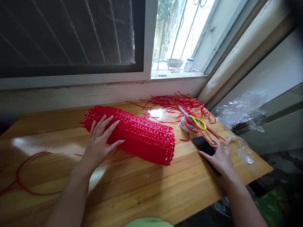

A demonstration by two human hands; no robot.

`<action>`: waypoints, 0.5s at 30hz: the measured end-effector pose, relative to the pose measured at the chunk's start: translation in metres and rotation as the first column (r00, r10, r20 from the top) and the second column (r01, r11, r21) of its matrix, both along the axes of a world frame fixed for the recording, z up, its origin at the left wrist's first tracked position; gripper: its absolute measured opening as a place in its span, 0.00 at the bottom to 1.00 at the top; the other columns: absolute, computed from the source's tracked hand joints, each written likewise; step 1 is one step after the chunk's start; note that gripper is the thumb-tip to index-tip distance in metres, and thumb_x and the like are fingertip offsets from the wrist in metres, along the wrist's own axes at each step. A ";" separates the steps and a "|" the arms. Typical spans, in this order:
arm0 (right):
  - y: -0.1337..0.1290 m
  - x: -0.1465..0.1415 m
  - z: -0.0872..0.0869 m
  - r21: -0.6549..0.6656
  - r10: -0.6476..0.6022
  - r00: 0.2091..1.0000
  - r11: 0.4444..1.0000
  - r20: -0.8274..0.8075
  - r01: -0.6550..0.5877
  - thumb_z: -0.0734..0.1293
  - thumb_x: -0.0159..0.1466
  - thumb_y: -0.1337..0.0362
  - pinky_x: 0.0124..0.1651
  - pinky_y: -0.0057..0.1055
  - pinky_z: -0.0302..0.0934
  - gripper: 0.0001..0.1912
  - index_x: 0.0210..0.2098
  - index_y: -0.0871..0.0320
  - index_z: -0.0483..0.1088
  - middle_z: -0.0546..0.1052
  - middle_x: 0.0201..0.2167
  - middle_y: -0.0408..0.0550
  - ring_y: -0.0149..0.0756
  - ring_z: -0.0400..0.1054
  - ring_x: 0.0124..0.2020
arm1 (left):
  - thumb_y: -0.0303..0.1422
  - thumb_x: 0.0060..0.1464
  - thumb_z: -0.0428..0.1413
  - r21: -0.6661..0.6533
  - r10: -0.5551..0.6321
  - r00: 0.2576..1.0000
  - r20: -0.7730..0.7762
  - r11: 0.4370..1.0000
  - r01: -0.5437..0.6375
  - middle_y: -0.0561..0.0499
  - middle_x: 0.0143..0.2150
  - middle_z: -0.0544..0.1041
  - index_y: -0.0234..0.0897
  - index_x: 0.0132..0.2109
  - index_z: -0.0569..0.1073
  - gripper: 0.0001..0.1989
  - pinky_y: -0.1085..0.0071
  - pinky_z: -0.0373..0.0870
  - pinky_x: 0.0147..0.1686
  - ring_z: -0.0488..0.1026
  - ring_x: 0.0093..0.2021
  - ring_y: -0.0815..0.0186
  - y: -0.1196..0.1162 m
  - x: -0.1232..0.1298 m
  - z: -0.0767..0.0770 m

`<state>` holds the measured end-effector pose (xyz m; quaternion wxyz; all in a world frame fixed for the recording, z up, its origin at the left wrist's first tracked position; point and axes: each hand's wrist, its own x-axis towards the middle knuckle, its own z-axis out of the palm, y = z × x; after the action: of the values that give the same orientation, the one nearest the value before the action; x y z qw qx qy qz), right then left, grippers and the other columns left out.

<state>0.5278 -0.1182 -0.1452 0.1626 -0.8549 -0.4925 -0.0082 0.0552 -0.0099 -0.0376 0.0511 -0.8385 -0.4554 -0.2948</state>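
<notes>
A red woven tube (142,135), with an open lattice of plastic strands, lies on its side across the wooden table (132,192). My left hand (101,138) rests on its left part, fingers spread over the weave. At the right, my right hand (220,156) grips a black smartphone (204,145) by its edges, thumb on the near side and fingers on the far side. The phone lies on or just above the table; I cannot tell which. Scissors (195,123) with one red and one yellow handle lean on a small roll of tape (186,124) beyond the phone.
Loose red strands (175,102) are heaped along the back right of the table. A longer red strand (17,171) curls at the left. Clear plastic wrapping (243,151) lies near the right edge. A barred window (177,34) stands behind.
</notes>
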 end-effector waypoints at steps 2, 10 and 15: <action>0.002 -0.006 0.001 0.002 0.010 1.000 1.000 0.013 -0.010 0.65 0.46 0.41 0.47 0.43 0.54 0.47 0.56 0.63 0.53 0.70 0.43 0.57 0.54 0.61 0.46 | 0.44 0.50 0.54 0.004 -0.003 1.000 -0.006 1.000 0.003 0.48 0.63 0.56 0.48 0.61 0.55 0.32 0.50 0.42 0.62 0.49 0.64 0.54 0.000 0.000 0.000; 0.019 -0.047 -0.003 0.069 0.185 0.982 0.980 0.026 -0.187 0.64 0.49 0.44 0.47 0.41 0.53 0.43 0.57 0.60 0.51 0.69 0.46 0.55 0.50 0.61 0.45 | 0.43 0.50 0.55 0.014 -0.001 1.000 -0.012 1.000 0.001 0.49 0.63 0.56 0.50 0.61 0.54 0.32 0.50 0.42 0.62 0.49 0.64 0.55 0.000 -0.001 -0.001; 0.023 -0.062 -0.006 0.096 0.176 0.981 0.978 0.083 -0.184 0.63 0.50 0.43 0.49 0.41 0.53 0.40 0.53 0.65 0.55 0.68 0.45 0.59 0.51 0.59 0.46 | 0.44 0.50 0.55 0.017 0.004 1.000 -0.017 1.000 -0.004 0.49 0.63 0.56 0.50 0.61 0.53 0.32 0.50 0.43 0.61 0.49 0.64 0.55 -0.001 -0.001 -0.001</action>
<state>0.4657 -0.0952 -0.1515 0.1882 -0.7964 -0.5725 -0.0505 0.0547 -0.0106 -0.0388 0.0627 -0.8396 -0.4540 -0.2916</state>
